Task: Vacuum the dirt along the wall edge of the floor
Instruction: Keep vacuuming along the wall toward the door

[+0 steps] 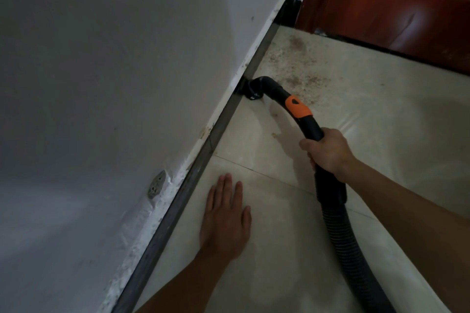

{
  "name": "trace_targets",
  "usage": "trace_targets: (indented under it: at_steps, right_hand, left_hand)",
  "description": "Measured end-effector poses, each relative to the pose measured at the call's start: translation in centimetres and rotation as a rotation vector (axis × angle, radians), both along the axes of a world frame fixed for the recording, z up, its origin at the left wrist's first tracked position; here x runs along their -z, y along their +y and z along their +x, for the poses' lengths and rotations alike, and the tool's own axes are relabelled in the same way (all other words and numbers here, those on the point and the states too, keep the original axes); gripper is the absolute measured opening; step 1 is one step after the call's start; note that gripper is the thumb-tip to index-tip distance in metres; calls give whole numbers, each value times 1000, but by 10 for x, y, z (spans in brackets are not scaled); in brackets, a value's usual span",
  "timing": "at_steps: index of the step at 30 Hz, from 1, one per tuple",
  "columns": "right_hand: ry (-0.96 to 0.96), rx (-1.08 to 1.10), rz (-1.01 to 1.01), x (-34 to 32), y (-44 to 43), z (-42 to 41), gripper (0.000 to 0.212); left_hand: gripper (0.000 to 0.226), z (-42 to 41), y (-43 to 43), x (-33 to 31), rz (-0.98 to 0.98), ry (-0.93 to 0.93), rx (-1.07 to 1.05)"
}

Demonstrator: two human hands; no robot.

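Note:
A black vacuum wand [274,89] with an orange collar [297,107] curves down to a small nozzle [250,89] pressed against the dark baseboard strip [223,124] at the foot of the white wall [127,58]. My right hand [328,150] is closed around the wand's black handle, just above the ribbed hose [343,236]. My left hand [226,218] lies flat on the pale floor tile [279,262], fingers spread, holding nothing. Brown dirt specks [300,68] are scattered on the tile beyond the nozzle, toward the corner.
A reddish-brown wooden door [394,7] stands at the far right, meeting the wall at a dark corner [290,10]. A wall socket plate [157,185] sits low on the wall near my left hand. The hose trails off toward the bottom right.

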State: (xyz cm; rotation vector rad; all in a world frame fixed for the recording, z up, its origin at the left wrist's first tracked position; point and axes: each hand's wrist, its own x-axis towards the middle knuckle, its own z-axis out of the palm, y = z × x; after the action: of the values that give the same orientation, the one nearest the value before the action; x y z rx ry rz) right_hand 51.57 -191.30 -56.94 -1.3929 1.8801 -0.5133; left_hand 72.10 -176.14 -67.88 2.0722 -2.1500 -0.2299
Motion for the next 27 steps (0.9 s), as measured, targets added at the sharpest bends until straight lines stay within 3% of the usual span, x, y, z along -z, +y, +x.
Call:
trace_targets:
  at_steps: [5, 11, 17, 22, 27]
  right_hand:
    - [112, -30, -4, -17, 8, -32, 14]
    - [45, 40, 44, -23, 47, -73, 12]
    - [22, 8, 15, -9, 54, -39, 10]
    - [56, -73, -8, -11, 43, -1, 22]
    - [168, -83, 16, -18, 83, -47, 16]
  left_hand:
    - [59, 0, 0, 0, -5, 7, 9]
    - [60, 0, 0, -1, 5, 4, 2]
    - [61, 0, 0, -3, 21, -7, 5]
    - [60, 1, 0, -4, 8, -2, 8]
    - [62, 0, 1, -8, 26, -16, 17]
